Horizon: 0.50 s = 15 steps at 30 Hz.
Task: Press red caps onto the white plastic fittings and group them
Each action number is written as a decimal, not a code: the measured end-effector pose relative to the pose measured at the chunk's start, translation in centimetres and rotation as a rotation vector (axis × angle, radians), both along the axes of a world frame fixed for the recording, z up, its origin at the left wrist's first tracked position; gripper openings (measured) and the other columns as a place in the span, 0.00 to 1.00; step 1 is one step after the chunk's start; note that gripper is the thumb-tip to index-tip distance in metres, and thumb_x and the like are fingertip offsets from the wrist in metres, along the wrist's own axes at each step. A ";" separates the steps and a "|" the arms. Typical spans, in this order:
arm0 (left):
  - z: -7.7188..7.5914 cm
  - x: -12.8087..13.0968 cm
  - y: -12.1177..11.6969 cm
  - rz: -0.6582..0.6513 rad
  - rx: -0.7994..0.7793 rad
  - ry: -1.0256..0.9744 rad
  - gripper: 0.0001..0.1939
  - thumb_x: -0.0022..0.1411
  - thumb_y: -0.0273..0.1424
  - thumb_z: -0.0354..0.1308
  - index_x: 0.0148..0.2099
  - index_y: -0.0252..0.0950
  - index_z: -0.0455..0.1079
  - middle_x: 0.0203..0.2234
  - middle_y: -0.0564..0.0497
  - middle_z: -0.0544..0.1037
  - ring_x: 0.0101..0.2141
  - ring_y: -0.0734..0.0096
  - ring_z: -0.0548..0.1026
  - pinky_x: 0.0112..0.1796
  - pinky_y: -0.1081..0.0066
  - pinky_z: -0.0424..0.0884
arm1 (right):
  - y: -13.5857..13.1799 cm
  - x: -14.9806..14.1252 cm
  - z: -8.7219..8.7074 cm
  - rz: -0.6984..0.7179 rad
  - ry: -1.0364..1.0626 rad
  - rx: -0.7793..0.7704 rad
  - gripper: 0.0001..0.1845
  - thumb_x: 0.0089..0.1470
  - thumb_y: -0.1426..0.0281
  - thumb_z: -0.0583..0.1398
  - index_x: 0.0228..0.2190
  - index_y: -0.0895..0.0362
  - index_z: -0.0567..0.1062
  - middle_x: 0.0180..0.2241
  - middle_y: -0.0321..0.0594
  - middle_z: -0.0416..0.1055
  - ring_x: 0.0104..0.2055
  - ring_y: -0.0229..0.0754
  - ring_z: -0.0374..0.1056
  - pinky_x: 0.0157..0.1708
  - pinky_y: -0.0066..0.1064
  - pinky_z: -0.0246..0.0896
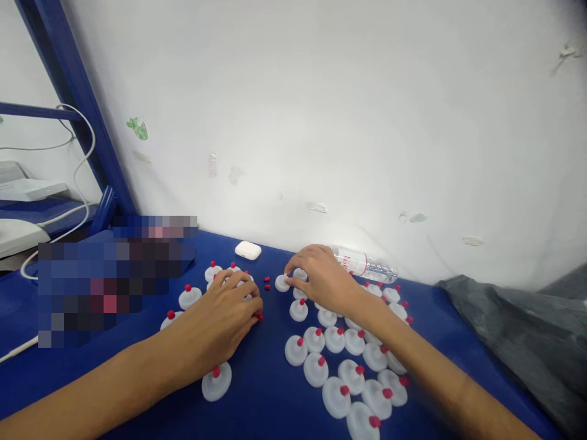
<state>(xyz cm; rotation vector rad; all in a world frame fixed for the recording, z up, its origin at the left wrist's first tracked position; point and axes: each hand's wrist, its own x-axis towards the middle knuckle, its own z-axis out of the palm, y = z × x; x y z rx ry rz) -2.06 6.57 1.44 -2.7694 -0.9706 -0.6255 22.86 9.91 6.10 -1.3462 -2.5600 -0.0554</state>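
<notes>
Many round white plastic caps with red tips [315,368] lie on a blue table [266,397]. My left hand [220,324] rests palm down over a few of them, fingers curled, with a small red piece [259,317] at its fingertips. My right hand [321,278] reaches over the right cluster and pinches a white cap without a red tip [282,282]. Two loose red pieces [266,283] lie between the hands. One cap [216,382] sits alone by my left wrist.
A white earbud case [248,250] and a lying clear water bottle [364,265] sit by the white wall. Grey cloth [518,330] covers the right side. A blurred-out patch [105,275] lies left, with blue shelving and white cables [77,159] beyond.
</notes>
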 end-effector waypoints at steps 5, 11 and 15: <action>0.8 0.1 -0.5 0.001 -0.013 0.013 0.06 0.68 0.22 0.61 0.42 0.39 0.76 0.42 0.44 0.82 0.48 0.44 0.77 0.51 0.45 0.69 | -0.5 -0.3 0.8 -0.004 0.062 -0.012 0.09 0.70 0.64 0.65 0.44 0.57 0.80 0.44 0.39 0.80 0.47 0.46 0.78 0.53 0.48 0.75; 0.6 0.0 -0.2 -0.024 0.008 -0.052 0.08 0.71 0.23 0.57 0.40 0.41 0.73 0.37 0.49 0.82 0.44 0.50 0.78 0.50 0.48 0.68 | -1.7 -0.8 1.6 -0.023 0.168 -0.034 0.09 0.72 0.64 0.63 0.45 0.57 0.78 0.38 0.36 0.78 0.39 0.42 0.77 0.44 0.41 0.76; 1.0 0.1 0.0 -0.042 0.045 -0.163 0.10 0.76 0.25 0.51 0.43 0.41 0.71 0.35 0.52 0.83 0.39 0.57 0.80 0.50 0.52 0.69 | -2.1 -1.1 1.9 0.033 0.206 -0.051 0.04 0.71 0.69 0.62 0.41 0.56 0.76 0.38 0.36 0.79 0.41 0.44 0.76 0.46 0.42 0.72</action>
